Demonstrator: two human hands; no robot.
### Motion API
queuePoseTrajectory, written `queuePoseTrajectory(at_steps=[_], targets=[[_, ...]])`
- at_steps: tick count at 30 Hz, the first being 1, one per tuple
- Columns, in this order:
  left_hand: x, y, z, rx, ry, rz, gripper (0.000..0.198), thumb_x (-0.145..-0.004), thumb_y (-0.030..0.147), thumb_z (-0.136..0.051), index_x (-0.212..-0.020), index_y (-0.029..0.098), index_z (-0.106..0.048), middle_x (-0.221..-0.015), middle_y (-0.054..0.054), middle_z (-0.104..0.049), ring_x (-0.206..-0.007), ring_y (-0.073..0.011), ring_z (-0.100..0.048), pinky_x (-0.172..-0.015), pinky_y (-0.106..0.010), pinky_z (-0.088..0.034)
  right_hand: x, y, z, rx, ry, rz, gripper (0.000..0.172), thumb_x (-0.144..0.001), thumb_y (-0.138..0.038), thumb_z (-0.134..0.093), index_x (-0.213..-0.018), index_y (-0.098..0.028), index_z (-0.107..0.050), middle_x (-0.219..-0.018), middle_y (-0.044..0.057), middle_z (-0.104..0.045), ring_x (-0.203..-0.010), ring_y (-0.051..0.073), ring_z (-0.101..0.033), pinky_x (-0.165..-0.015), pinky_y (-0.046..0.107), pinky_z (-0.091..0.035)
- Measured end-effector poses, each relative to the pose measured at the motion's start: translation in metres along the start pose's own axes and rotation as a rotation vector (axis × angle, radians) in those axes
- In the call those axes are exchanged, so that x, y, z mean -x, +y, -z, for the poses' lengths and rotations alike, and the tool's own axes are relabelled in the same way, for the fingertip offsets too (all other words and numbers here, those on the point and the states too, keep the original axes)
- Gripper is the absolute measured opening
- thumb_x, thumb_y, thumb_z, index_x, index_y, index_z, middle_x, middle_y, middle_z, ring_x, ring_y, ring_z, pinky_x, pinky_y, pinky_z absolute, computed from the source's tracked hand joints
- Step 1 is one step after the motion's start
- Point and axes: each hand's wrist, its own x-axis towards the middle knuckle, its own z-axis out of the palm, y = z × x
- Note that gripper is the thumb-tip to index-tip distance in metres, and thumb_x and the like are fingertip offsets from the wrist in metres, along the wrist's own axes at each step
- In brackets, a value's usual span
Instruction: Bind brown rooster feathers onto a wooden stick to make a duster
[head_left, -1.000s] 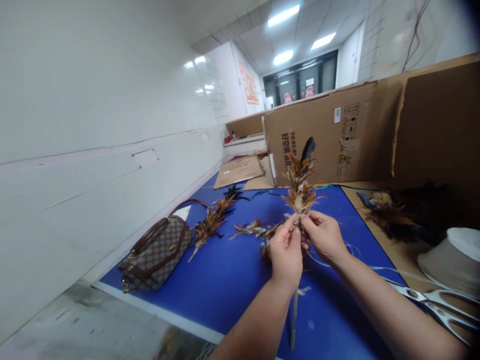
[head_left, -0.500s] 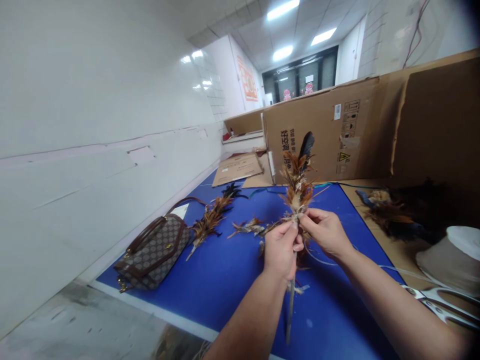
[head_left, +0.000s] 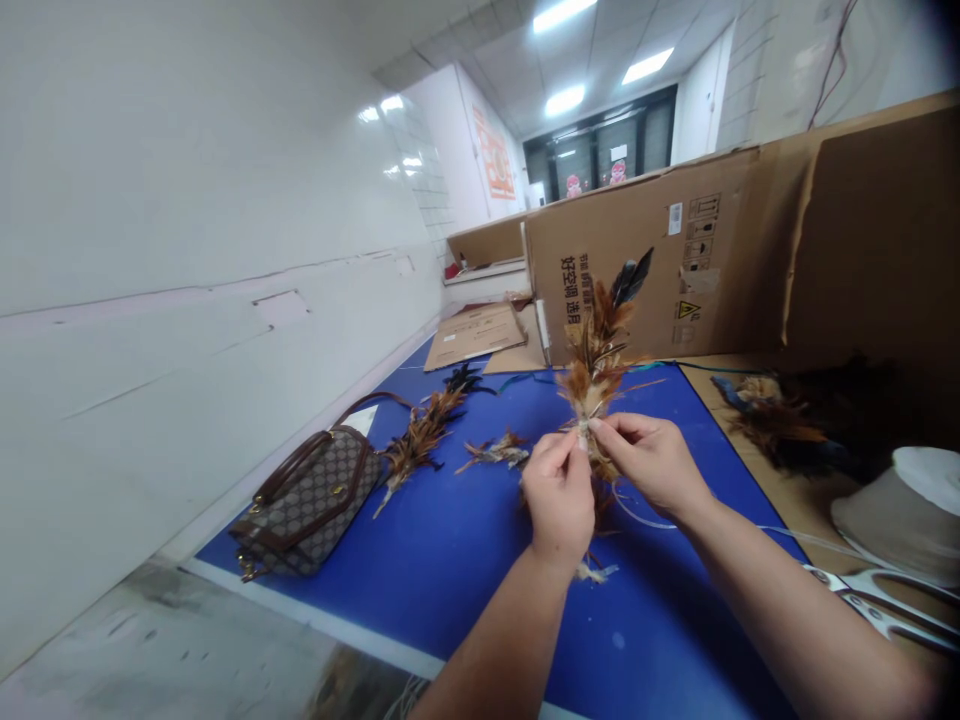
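Observation:
A feather duster stands upright in front of me, with brown and orange feathers and dark ones at its tip. My left hand is closed around its lower end, hiding the stick. At the feathers' base, the thumb and fingers of my right hand pinch the bound part, close to my left fingertips. A thin clear strand curves below my right hand towards the white spool; its end at the duster is hidden. Loose feathers lie on the blue table mat to the left.
Another feather bundle lies beside a patterned handbag at the left. Scissors rest near the spool. More dark feathers sit at the right. A cardboard box walls off the back.
The duster has turned, its dark tip now leaning further right. My left hand has rolled and shifted slightly, and the stick's lower end no longer shows. Both hands keep their grip.

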Motion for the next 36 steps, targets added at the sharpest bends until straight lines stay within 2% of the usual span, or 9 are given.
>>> queuePoseTrajectory(at_steps=[3,9,13,21,25,32,36], targets=[[0.0,0.0,0.0,-0.107,-0.016,-0.087,0.024,-0.098,0.024,-0.056,-0.103,0.016,-0.078,-0.09,-0.007,-0.067,-0.087,-0.0166,-0.064,-0.084,-0.03,-0.053,0.0,-0.002,-0.001,-0.025,0.023,-0.038,0.04,-0.085,-0.052,-0.071,-0.068,-0.016,-0.068,-0.061,0.0,-0.061,-0.056,0.012,-0.048,-0.054,0.024,-0.039],[0.002,-0.006,-0.004,-0.198,0.007,-0.183,0.026,-0.098,0.019,-0.052,-0.11,0.018,-0.076,-0.093,-0.009,-0.068,-0.091,-0.0192,-0.065,-0.087,-0.032,-0.052,0.002,-0.003,-0.008,-0.013,0.14,-0.08,0.039,-0.081,-0.051,-0.071,-0.064,-0.017,-0.066,-0.06,0.001,-0.06,-0.055,0.013,-0.049,-0.053,0.025,-0.039],[0.002,-0.007,-0.006,-0.196,0.006,-0.19,0.027,-0.099,0.02,-0.052,-0.112,0.019,-0.076,-0.094,-0.009,-0.068,-0.091,-0.019,-0.066,-0.087,-0.032,-0.052,0.003,-0.002,-0.01,-0.016,0.181,-0.067,0.037,-0.082,-0.05,-0.071,-0.066,-0.017,-0.065,-0.06,0.001,-0.06,-0.054,0.013,-0.048,-0.052,0.025,-0.038],[0.001,0.0,-0.007,-0.179,0.004,-0.191,0.026,-0.099,0.02,-0.053,-0.11,0.017,-0.076,-0.094,-0.009,-0.069,-0.091,-0.0188,-0.066,-0.088,-0.032,-0.053,0.002,0.0,-0.007,-0.025,0.168,-0.057,0.03,-0.082,-0.043,-0.071,-0.069,-0.017,-0.063,-0.063,0.0,-0.059,-0.055,0.012,-0.046,-0.052,0.024,-0.036],[0.002,-0.001,-0.01,-0.189,0.004,-0.217,0.027,-0.1,0.019,-0.051,-0.108,0.015,-0.076,-0.094,-0.01,-0.068,-0.092,-0.0189,-0.066,-0.086,-0.032,-0.053,0.003,0.0,-0.01,-0.021,0.214,-0.105,0.027,-0.079,-0.039,-0.071,-0.066,-0.018,-0.06,-0.06,-0.001,-0.057,-0.054,0.011,-0.044,-0.051,0.024,-0.035],[0.007,-0.018,-0.018,-0.291,0.029,-0.301,0.031,-0.102,0.019,-0.046,-0.112,0.014,-0.075,-0.096,-0.012,-0.067,-0.093,-0.0196,-0.065,-0.088,-0.034,-0.054,0.002,0.007,-0.018,0.056,0.283,-0.132,0.019,-0.076,-0.029,-0.068,-0.061,-0.016,-0.064,-0.055,0.0,-0.057,-0.053,0.012,-0.046,-0.05,0.024,-0.037],[0.006,-0.029,-0.022,-0.377,0.025,-0.385,0.032,-0.103,0.019,-0.043,-0.117,0.013,-0.072,-0.099,-0.014,-0.067,-0.092,-0.0201,-0.065,-0.088,-0.035,-0.054,-0.002,0.007,-0.018,0.013,0.304,-0.096,0.018,-0.075,-0.023,-0.064,-0.059,-0.017,-0.065,-0.055,0.002,-0.059,-0.051,0.014,-0.047,-0.049,0.027,-0.039]])
